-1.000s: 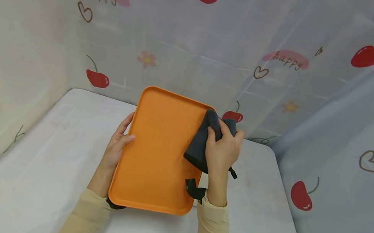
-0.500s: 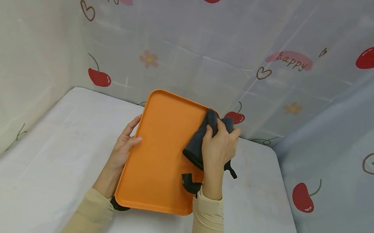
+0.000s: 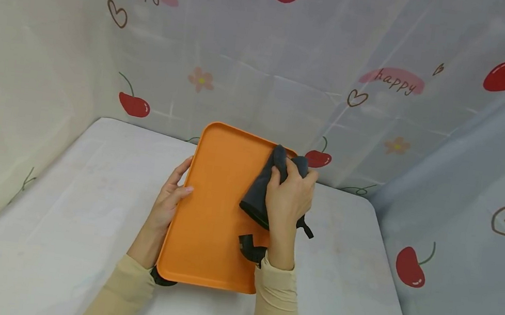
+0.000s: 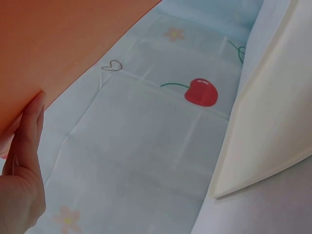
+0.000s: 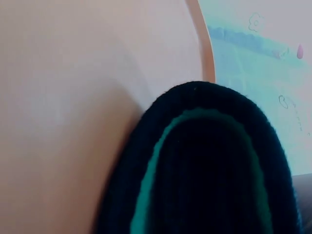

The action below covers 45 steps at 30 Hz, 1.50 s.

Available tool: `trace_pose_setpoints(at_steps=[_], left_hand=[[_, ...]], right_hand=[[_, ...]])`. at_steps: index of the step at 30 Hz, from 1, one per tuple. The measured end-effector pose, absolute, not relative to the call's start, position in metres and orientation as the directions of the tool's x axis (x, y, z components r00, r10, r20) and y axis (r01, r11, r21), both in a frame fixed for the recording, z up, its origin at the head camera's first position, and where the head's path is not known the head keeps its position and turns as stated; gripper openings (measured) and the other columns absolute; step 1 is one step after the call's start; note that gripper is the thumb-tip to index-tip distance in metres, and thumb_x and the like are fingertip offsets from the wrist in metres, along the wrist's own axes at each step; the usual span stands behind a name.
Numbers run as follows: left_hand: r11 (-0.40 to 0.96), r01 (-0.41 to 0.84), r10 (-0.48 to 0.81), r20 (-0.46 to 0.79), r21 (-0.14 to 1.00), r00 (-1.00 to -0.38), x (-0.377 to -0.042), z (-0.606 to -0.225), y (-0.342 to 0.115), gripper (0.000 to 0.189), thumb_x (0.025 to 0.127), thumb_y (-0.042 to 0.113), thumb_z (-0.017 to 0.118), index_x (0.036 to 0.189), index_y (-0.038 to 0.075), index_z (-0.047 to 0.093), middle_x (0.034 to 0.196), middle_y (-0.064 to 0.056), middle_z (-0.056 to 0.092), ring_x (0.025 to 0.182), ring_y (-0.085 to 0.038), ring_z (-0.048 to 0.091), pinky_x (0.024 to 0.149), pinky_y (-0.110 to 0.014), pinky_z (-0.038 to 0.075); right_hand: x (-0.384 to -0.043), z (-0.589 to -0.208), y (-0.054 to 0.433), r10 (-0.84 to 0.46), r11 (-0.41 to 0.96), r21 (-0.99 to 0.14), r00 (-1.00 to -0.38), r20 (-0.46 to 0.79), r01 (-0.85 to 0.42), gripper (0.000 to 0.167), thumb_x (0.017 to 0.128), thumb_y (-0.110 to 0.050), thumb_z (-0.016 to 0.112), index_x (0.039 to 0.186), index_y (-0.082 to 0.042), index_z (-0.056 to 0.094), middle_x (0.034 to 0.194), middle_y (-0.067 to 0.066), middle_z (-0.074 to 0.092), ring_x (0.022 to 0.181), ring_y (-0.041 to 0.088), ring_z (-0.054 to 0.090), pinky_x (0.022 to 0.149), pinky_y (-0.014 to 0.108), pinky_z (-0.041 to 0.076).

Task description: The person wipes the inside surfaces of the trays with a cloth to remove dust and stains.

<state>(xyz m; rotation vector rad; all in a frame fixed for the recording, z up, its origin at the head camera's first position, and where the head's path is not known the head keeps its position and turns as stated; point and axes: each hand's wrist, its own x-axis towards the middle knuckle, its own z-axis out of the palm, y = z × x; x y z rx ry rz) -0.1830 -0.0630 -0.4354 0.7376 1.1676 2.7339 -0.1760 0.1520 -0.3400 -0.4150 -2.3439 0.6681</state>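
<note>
An orange rectangular tray (image 3: 219, 200) is held up at a tilt over the table, its inner face toward the head camera. My left hand (image 3: 167, 202) grips its left rim, thumb on the front and fingers behind; the left wrist view shows those fingers (image 4: 31, 122) against the tray's underside. My right hand (image 3: 289, 195) pinches a bunched dark grey cloth (image 3: 257, 194) at the tray's upper right side. In the right wrist view the cloth (image 5: 195, 100) looms close as a dark fold with a green inner edge, beside the tray's face. A small black strap hangs from the cloth.
Below and behind the tray, a cream flat panel with a raised edge (image 4: 273, 107) shows in the left wrist view. The white-covered table (image 3: 338, 271) is bounded by curtains (image 3: 262, 75) printed with cherries at the back and sides. Black bands sit at both wrists.
My right hand and the cloth have shifted a little left across the tray. The tray has moved slightly right, and the pale edge that showed at its right is now hidden.
</note>
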Motion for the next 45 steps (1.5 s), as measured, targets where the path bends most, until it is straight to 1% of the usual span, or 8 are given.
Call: trace_pose_setpoints(at_steps=[13, 18, 23, 25, 27, 31, 34, 45], left_hand=[[-0.699, 0.111, 0.268, 0.404, 0.706, -0.875, -0.182, -0.436, -0.06, 0.062, 0.097, -0.007, 0.034, 0.146, 0.03, 0.044, 0.123, 0.004, 0.065, 0.094, -0.01, 0.07, 0.076, -0.024, 0.059], [-0.684, 0.116, 0.267, 0.395, 0.72, -0.879, -0.181, -0.438, -0.058, 0.061, 0.098, -0.006, 0.035, 0.147, 0.03, 0.042, 0.123, 0.005, 0.065, 0.091, -0.009, 0.069, 0.075, -0.022, 0.058], [-0.684, 0.11, 0.291, 0.407, 0.721, -0.866, -0.18, -0.441, -0.053, 0.06, 0.098, -0.005, 0.034, 0.149, 0.027, 0.04, 0.125, 0.004, 0.064, 0.096, -0.01, 0.068, 0.082, -0.022, 0.057], [-0.69, 0.11, 0.304, 0.423, 0.716, -0.853, -0.18, -0.442, -0.051, 0.06, 0.098, -0.006, 0.034, 0.149, 0.026, 0.039, 0.12, 0.004, 0.067, 0.095, -0.009, 0.068, 0.083, -0.022, 0.057], [-0.69, 0.116, 0.312, 0.438, 0.714, -0.843, -0.18, -0.443, -0.048, 0.061, 0.098, -0.007, 0.034, 0.149, 0.025, 0.039, 0.104, 0.006, 0.07, 0.091, -0.007, 0.067, 0.083, -0.02, 0.055], [-0.688, 0.133, 0.323, 0.466, 0.713, -0.824, -0.18, -0.445, -0.044, 0.062, 0.098, -0.008, 0.033, 0.149, 0.027, 0.041, 0.109, 0.01, 0.069, 0.097, -0.005, 0.065, 0.087, -0.018, 0.053], [-0.702, 0.128, 0.335, 0.483, 0.701, -0.809, -0.18, -0.446, -0.043, 0.062, 0.098, -0.008, 0.031, 0.149, 0.027, 0.04, 0.13, 0.008, 0.062, 0.109, -0.006, 0.062, 0.093, -0.02, 0.052], [-0.704, 0.109, 0.344, 0.471, 0.702, -0.812, -0.179, -0.448, -0.04, 0.06, 0.099, -0.005, 0.031, 0.149, 0.028, 0.04, 0.134, 0.006, 0.058, 0.113, -0.007, 0.061, 0.095, -0.022, 0.052]], right_hand=[[-0.178, -0.341, 0.131, 0.408, 0.825, -0.565, -0.725, 0.554, 0.033, 0.031, 0.091, -0.029, 0.07, 0.119, -0.019, 0.072, 0.121, 0.021, 0.051, 0.094, 0.036, 0.058, 0.066, 0.052, 0.054], [-0.179, -0.34, 0.118, 0.381, 0.824, -0.566, -0.727, 0.572, -0.013, 0.032, 0.09, -0.03, 0.071, 0.12, -0.019, 0.071, 0.111, 0.018, 0.053, 0.082, 0.032, 0.058, 0.06, 0.045, 0.052], [-0.179, -0.341, 0.104, 0.328, 0.835, -0.543, -0.715, 0.617, -0.086, 0.033, 0.089, -0.028, 0.072, 0.121, -0.018, 0.071, 0.105, 0.018, 0.054, 0.071, 0.029, 0.054, 0.055, 0.04, 0.049], [-0.179, -0.342, 0.1, 0.309, 0.834, -0.539, -0.711, 0.631, -0.115, 0.034, 0.089, -0.028, 0.073, 0.121, -0.017, 0.071, 0.106, 0.019, 0.055, 0.071, 0.029, 0.054, 0.056, 0.04, 0.049], [-0.179, -0.341, 0.095, 0.289, 0.834, -0.534, -0.712, 0.64, -0.141, 0.034, 0.088, -0.027, 0.073, 0.121, -0.016, 0.071, 0.107, 0.019, 0.055, 0.074, 0.03, 0.056, 0.059, 0.04, 0.051], [-0.179, -0.342, 0.089, 0.254, 0.827, -0.531, -0.718, 0.648, -0.186, 0.035, 0.088, -0.025, 0.074, 0.12, -0.014, 0.071, 0.109, 0.019, 0.054, 0.081, 0.031, 0.059, 0.065, 0.042, 0.053], [-0.178, -0.342, 0.086, 0.237, 0.815, -0.538, -0.724, 0.648, -0.214, 0.035, 0.087, -0.024, 0.075, 0.12, -0.013, 0.071, 0.11, 0.019, 0.054, 0.086, 0.031, 0.059, 0.069, 0.043, 0.054], [-0.176, -0.347, 0.085, 0.219, 0.786, -0.563, -0.738, 0.639, -0.255, 0.036, 0.085, -0.024, 0.077, 0.12, -0.013, 0.072, 0.111, 0.019, 0.055, 0.088, 0.03, 0.056, 0.068, 0.042, 0.052]])
